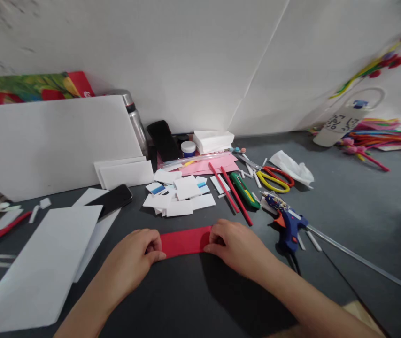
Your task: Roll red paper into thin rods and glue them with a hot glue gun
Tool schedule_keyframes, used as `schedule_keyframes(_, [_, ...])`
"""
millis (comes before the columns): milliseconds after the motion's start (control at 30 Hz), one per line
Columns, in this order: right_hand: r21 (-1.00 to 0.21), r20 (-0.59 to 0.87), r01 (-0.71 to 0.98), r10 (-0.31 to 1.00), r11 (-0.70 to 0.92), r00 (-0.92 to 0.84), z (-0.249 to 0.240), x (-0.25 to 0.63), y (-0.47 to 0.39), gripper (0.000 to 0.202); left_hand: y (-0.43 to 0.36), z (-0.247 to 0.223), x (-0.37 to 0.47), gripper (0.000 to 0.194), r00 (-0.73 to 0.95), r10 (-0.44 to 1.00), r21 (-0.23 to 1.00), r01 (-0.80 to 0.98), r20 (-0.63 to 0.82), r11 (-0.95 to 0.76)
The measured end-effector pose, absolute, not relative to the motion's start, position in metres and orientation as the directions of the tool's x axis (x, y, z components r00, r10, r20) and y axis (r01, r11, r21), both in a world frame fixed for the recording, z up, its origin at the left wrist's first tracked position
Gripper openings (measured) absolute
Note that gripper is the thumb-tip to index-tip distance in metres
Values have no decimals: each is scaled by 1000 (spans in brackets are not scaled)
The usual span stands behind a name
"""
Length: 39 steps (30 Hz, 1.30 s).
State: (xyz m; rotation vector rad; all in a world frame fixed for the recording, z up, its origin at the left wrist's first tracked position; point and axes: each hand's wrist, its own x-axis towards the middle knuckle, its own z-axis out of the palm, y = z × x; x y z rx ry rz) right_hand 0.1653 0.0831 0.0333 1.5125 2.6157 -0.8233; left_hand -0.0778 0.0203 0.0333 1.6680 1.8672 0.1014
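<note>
A flat red strip (pixel 185 241), of paper or thin card as far as I can tell, lies level between my hands just above or on the dark tabletop. My left hand (pixel 137 249) pinches its left end between thumb and curled fingers. At the other end, my right hand (pixel 230 244) grips the strip the same way. Right behind the strip sits a loose pile of small white card pieces (pixel 180 207). Two thin red sticks (pixel 236 196) and a green utility knife (pixel 244 190) lie beyond my right hand.
Yellow-and-red-handled scissors (pixel 274 180) and a blue glue gun (pixel 288 230) with a long clear stick lie to the right. White boards (pixel 45 263) and a black phone (pixel 114 199) are at left. Along the wall stand a steel flask (pixel 136 124) and a white bottle (pixel 339 124).
</note>
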Motion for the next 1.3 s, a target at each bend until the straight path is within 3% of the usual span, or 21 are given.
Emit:
schedule_keyframes(133, [-432,-265,808,800,401,-539,33,166,84,17,19,34,-74,11,68,942,469,878,-329,101])
schedule_keyframes(333, [-430,-273,806,792,408,-547,33,166,85,15,14,39,-62,26,164,957,487,873,-240,-28])
schedule_keyframes(433, [-428,-271,805,791,411,-548,33,165,85,14,9,40,-56,31,174,957,362,929,-232,-81])
schedule_keyframes(600, [-424,-265,803,791,417,-551,33,165,85,16,-10,25,-34,30,265,955,-1,964,-134,-268])
schedule_keyframes(767, [-435,-270,804,793,405,-546,34,166,85,16,-32,8,-3,27,169,986,-250,954,-2,-164])
schedule_keyframes(933, [-449,-257,796,794,407,-551,31,166,86,16,-39,-2,9,39,209,971,-365,918,118,-154])
schedule_keyframes(1067, [-453,-260,796,794,402,-550,31,166,86,18,-39,-4,9,56,239,967,-393,900,88,-187])
schedule_keyframes(1300, [-442,-246,798,801,409,-546,31,165,87,15,-38,-5,8,64,246,968,-380,901,46,-211])
